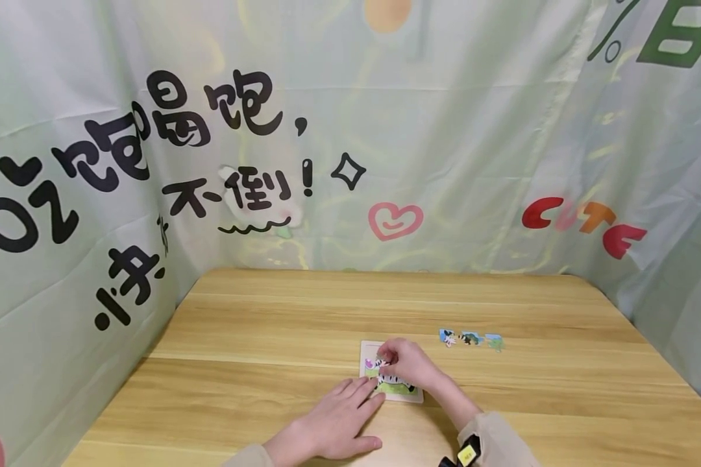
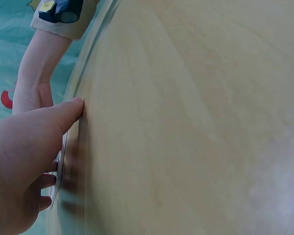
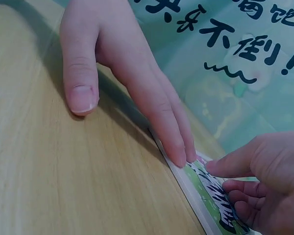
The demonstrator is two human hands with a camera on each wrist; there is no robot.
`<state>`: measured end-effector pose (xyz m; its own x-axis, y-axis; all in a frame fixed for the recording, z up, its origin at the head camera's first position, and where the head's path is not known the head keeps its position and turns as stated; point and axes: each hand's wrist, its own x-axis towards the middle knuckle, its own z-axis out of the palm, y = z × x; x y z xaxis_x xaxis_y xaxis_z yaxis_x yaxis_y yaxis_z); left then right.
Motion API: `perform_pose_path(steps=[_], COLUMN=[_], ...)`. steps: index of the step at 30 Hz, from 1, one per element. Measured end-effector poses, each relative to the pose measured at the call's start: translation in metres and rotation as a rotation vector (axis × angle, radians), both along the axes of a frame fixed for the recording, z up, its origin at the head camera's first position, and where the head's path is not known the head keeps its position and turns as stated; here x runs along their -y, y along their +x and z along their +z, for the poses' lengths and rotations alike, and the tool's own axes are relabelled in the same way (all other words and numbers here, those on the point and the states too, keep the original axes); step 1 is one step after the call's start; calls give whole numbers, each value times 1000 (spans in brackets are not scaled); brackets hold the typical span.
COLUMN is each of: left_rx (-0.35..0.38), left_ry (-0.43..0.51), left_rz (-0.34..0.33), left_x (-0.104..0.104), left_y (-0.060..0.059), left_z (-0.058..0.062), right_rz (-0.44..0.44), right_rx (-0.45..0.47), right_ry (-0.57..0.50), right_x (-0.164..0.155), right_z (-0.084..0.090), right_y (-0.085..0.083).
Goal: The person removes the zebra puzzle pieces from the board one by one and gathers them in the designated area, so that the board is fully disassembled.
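A small jigsaw board (image 1: 411, 397) with a pale border lies on the table, showing a striped zebra (image 3: 215, 191) on green grass. My left hand (image 1: 341, 418) rests with fingers extended, its fingertips on the board's lower left edge and its thumb spread over the tabletop. Over the board's upper part, my right hand (image 1: 411, 363) curls its thumb and fingers at a puzzle piece (image 1: 380, 363) by the zebra's head; the fingers hide much of that piece. In the right wrist view the right thumb (image 3: 230, 164) comes down at the picture, close to the left fingertips.
Several loose puzzle pieces (image 1: 471, 338) lie in a row right of the board, with blue and green print. The wooden table (image 1: 257, 324) extends around the board. A printed curtain (image 1: 455, 162) hangs behind it and along both sides.
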<state>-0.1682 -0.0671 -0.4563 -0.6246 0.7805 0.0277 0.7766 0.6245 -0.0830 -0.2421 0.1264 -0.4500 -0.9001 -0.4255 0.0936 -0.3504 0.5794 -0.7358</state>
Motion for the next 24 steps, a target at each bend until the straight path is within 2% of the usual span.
perform_pose_path(steps=[8, 14, 19, 24], left_rx=[9, 41, 60, 55], left_ry=[-8, -12, -13, -5], left_rz=[-2, 12, 23, 23], left_x=[-1, -2, -3, -3], left_y=[0, 0, 1, 1], left_z=[2, 2, 3, 3], right_rz=[35, 42, 34, 26], right_rx=[-90, -69, -28, 1], right_ry=[121, 169, 141, 66], right_x=[3, 8, 11, 12], right_z=[5, 9, 10, 9], right_y=[4, 5, 3, 2])
